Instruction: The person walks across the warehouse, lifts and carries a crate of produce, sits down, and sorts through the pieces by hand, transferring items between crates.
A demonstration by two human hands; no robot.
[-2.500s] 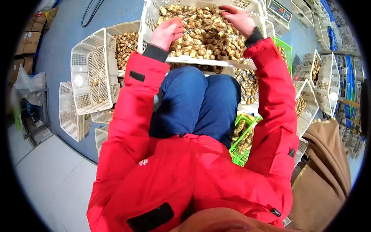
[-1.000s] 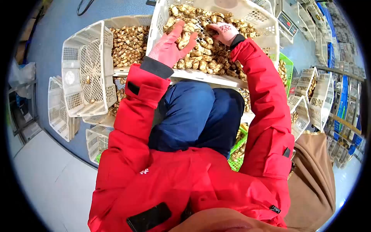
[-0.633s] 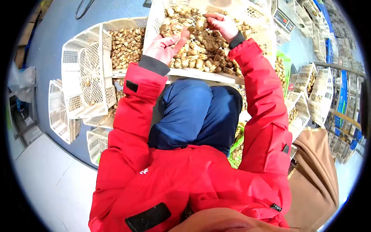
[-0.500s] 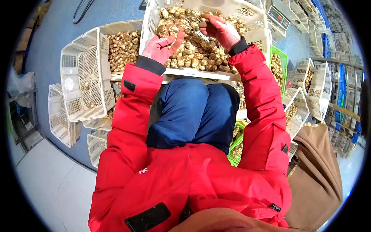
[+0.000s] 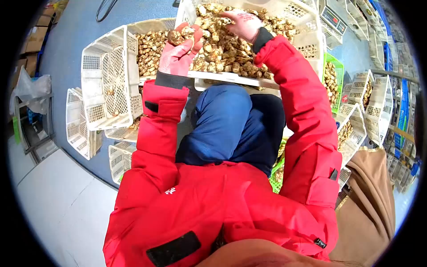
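Note:
My left hand (image 5: 177, 55), in a pinkish-red glove, is closed around brown, knobbly mushrooms (image 5: 181, 34) at the left edge of a white plastic crate. Two rounded caps show above the fingers. My right hand (image 5: 243, 24), gloved in the same way, is over the middle of that crate (image 5: 249, 81), with its fingers pointing left and apart. I see nothing between them. Many loose mushrooms (image 5: 222, 49), pale with brown dirt, lie below both hands. Some of the right fingertips merge with the pile behind them.
A second crate of mushrooms (image 5: 151, 51) stands to the left, with a tilted white crate (image 5: 106, 84) before it. On the right are a green crate (image 5: 336, 75), a digital scale (image 5: 331, 20), more white crates and a brown cloth (image 5: 367, 196). Several crates stand below my knees.
My left hand has moved left and up with the mushrooms, turning more upright. The right hand has shifted left and up over the pile. The whole view has shifted slightly.

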